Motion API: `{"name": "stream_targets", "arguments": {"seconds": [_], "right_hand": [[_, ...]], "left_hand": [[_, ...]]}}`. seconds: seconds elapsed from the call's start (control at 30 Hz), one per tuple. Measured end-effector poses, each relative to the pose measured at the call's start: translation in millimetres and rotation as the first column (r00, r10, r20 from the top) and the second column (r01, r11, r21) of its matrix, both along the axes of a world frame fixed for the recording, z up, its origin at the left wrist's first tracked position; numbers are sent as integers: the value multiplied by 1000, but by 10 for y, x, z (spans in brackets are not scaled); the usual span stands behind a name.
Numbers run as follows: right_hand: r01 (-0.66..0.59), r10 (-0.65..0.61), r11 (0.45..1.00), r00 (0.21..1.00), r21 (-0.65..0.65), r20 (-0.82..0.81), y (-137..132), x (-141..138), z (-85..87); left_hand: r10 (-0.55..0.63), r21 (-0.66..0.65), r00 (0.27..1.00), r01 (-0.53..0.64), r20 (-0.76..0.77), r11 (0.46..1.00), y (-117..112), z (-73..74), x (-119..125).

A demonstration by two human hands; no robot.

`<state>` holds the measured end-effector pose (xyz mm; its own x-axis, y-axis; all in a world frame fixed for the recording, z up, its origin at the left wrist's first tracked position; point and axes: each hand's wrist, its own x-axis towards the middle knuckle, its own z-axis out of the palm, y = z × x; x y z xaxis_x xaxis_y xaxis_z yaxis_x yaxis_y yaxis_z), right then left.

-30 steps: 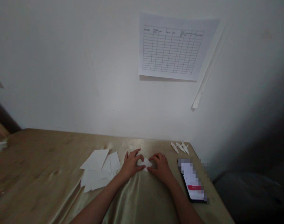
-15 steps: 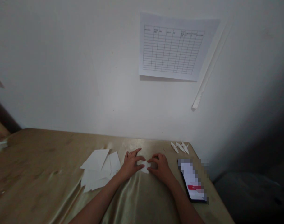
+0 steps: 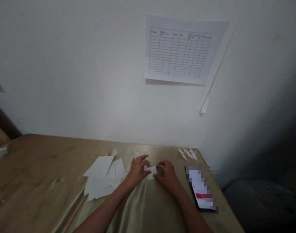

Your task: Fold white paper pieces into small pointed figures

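A small white piece of folded paper (image 3: pixel 152 172) lies between my two hands, just above the cloth-covered table. My left hand (image 3: pixel 139 169) pinches its left edge with thumb and forefinger, the other fingers raised away. On the opposite side, my right hand (image 3: pixel 165 171) grips the right edge between thumb and curled fingers. The paper looks roughly square now, with its face turned up. To the left of my left forearm is a loose pile of white paper sheets (image 3: pixel 101 178).
Several small folded paper shapes (image 3: pixel 187 154) sit in a row at the table's far right corner. A phone (image 3: pixel 201 189) with a lit screen lies right of my right forearm. The gold tablecloth (image 3: pixel 41 168) is wrinkled. A printed table sheet (image 3: pixel 179 51) hangs on the wall behind.
The small paper has been turned or opened out between my fingers and shows a flatter, squarer face. Both hands have shifted only slightly; the pile, phone and folded shapes stay put.
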<state>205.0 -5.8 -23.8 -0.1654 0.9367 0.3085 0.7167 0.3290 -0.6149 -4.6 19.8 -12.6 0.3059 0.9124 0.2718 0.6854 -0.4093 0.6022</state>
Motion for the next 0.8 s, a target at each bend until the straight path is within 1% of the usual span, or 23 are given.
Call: {"name": "stream_targets", "arguments": {"seconds": [0.2,0.3,0.4,0.47,0.53,0.57,0.63,0.73,0.8], "right_hand": [[-13,20,997,995,73,-95,6,-45,11],[21,-4,992,991,122,-137,36,-43,5],[130,-106,972,986,194,-129,73,14,-6],[228,-216,943,973,241,-78,84,65,-4],[257,-266,934,964,248,3,82,95,5],[247,-263,939,964,238,35,77,97,10],[197,-213,959,975,202,63,63,74,14],[100,-106,986,993,132,47,45,11,1],[49,-52,995,998,92,33,38,-19,-17]], "left_hand": [[-21,71,995,14,96,997,10,-35,16],[-14,124,993,-1,118,992,26,-66,19],[16,161,992,-36,128,986,50,-104,13],[35,173,992,-55,117,983,65,-127,3],[47,180,995,-63,92,982,75,-144,-10],[50,184,996,-64,76,981,77,-150,-16],[56,187,997,-63,44,980,78,-155,-23],[64,183,998,-63,1,981,72,-149,-21],[61,180,998,-56,-27,982,65,-140,-12]]}}
